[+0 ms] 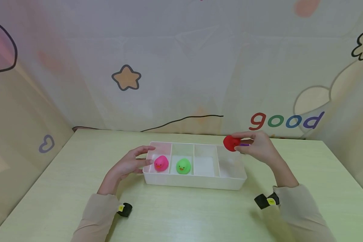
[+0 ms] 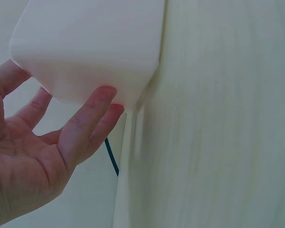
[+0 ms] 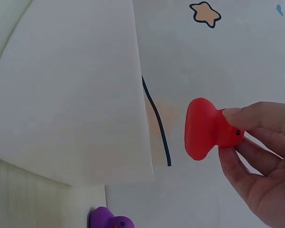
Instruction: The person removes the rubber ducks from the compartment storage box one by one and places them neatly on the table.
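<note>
A red rubber duck (image 1: 231, 143) is pinched between the thumb and fingers of my right hand (image 1: 258, 146), above the far right corner of a white divided box (image 1: 193, 181). In the right wrist view, the duck (image 3: 203, 130) lies sideways, gripped by its head. My left hand (image 1: 131, 164) holds the box's left end, with thumb and index finger reaching over the rim. From the left wrist view, other fingers (image 2: 88, 116) rest against its outer end wall. A pink duck (image 1: 161, 163) sits in the leftmost compartment, a green duck (image 1: 183, 166) in the one beside it.
A purple duck (image 3: 107, 218) stands on the table beyond the box, mostly hidden behind my right hand in the head view. The pale wooden table (image 1: 181, 215) ends at a printed cloth backdrop (image 1: 181, 67), with cloth at both sides too.
</note>
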`<state>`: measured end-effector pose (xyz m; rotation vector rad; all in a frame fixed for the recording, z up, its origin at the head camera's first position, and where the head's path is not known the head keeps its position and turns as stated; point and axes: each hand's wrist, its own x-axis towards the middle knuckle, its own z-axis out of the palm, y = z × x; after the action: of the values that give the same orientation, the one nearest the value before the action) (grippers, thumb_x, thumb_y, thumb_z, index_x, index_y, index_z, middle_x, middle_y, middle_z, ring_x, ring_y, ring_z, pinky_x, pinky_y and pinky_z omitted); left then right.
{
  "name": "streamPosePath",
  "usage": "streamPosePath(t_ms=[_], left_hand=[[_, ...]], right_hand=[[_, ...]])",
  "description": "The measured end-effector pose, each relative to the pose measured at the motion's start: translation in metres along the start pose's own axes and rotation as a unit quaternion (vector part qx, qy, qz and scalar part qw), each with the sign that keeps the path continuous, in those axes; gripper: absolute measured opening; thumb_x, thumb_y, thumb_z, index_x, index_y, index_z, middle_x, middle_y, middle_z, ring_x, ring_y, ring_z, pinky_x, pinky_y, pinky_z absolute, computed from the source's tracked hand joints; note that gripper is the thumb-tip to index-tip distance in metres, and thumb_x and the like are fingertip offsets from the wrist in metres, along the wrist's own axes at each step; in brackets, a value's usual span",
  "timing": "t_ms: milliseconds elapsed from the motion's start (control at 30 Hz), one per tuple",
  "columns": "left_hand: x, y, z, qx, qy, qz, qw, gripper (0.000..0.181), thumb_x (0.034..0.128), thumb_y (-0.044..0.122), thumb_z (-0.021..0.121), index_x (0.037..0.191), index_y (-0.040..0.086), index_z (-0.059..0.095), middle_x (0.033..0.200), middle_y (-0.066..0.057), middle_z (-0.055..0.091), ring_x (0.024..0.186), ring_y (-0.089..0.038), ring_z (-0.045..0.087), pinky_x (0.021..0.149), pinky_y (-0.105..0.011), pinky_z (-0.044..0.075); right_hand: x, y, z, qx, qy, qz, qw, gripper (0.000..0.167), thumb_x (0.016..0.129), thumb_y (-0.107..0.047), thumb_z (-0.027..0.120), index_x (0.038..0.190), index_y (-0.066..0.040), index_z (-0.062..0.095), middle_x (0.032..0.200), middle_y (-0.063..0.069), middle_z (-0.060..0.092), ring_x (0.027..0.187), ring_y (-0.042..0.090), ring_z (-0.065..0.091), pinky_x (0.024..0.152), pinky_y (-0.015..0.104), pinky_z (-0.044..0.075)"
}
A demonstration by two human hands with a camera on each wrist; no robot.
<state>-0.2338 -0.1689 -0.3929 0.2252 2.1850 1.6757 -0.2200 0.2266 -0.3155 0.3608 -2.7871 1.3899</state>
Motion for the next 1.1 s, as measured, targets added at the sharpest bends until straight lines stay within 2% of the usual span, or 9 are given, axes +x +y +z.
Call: streamPosePath(t_ms=[133, 400, 533, 900, 1033, 1100], left_hand=[[0.0, 0.0, 0.0, -0.001, 0.001, 0.001, 1.0, 0.052, 0.0848, 0.016, 0.063, 0.132, 0.011, 0.043, 0.137, -0.013, 0.035, 0.118, -0.036, 0.043, 0.077, -0.041, 0.051], [0.0, -0.001, -0.001, 0.001, 0.001, 0.001, 1.0, 0.053, 0.0845, 0.017, 0.064, 0.133, 0.012, 0.043, 0.137, -0.013, 0.035, 0.117, -0.036, 0.044, 0.077, -0.041, 0.052], [0.001, -0.001, 0.0, -0.001, -0.001, 0.001, 1.0, 0.053, 0.0846, 0.017, 0.064, 0.133, 0.012, 0.043, 0.137, -0.013, 0.035, 0.118, -0.036, 0.043, 0.078, -0.042, 0.051], [0.002, -0.001, 0.0, -0.009, 0.001, -0.003, 1.0, 0.051, 0.0855, 0.014, 0.062, 0.133, 0.012, 0.044, 0.139, -0.013, 0.034, 0.12, -0.038, 0.042, 0.079, -0.043, 0.051], [0.002, -0.001, 0.0, -0.006, 0.003, -0.004, 1.0, 0.051, 0.0853, 0.015, 0.062, 0.133, 0.012, 0.044, 0.138, -0.012, 0.034, 0.12, -0.037, 0.041, 0.078, -0.043, 0.051], [0.001, -0.001, 0.0, -0.004, 0.004, -0.005, 1.0, 0.051, 0.0853, 0.015, 0.062, 0.133, 0.013, 0.044, 0.138, -0.012, 0.034, 0.121, -0.037, 0.041, 0.078, -0.042, 0.051]], right_hand=[[0.0, 0.007, -0.008, 0.002, 0.006, 0.018, 0.9998, 0.039, 0.08, 0.001, 0.065, 0.118, 0.004, 0.058, 0.119, 0.023, 0.052, 0.096, 0.037, 0.06, 0.071, 0.03, 0.054], [-0.001, 0.024, -0.022, -0.036, 0.027, 0.012, 0.9989, 0.042, 0.082, -0.003, 0.064, 0.122, 0.004, 0.054, 0.124, 0.026, 0.049, 0.1, 0.04, 0.058, 0.073, 0.023, 0.052], [-0.001, 0.033, -0.028, -0.03, 0.033, 0.022, 0.9988, 0.042, 0.083, -0.004, 0.063, 0.123, 0.003, 0.053, 0.124, 0.025, 0.049, 0.101, 0.04, 0.057, 0.071, 0.017, 0.05], [0.001, 0.061, -0.039, -0.041, 0.06, 0.049, 0.9962, 0.041, 0.084, -0.004, 0.062, 0.122, 0.007, 0.053, 0.12, 0.029, 0.053, 0.102, 0.041, 0.055, 0.069, 0.013, 0.048], [0.005, 0.081, -0.042, -0.036, 0.078, 0.067, 0.994, 0.043, 0.084, -0.007, 0.063, 0.123, 0.006, 0.052, 0.12, 0.028, 0.053, 0.104, 0.04, 0.053, 0.069, 0.013, 0.048], [0.013, 0.11, -0.043, -0.027, 0.1, 0.07, 0.9922, 0.044, 0.082, -0.015, 0.068, 0.123, -0.003, 0.056, 0.118, 0.018, 0.059, 0.103, 0.029, 0.056, 0.069, 0.012, 0.048]])
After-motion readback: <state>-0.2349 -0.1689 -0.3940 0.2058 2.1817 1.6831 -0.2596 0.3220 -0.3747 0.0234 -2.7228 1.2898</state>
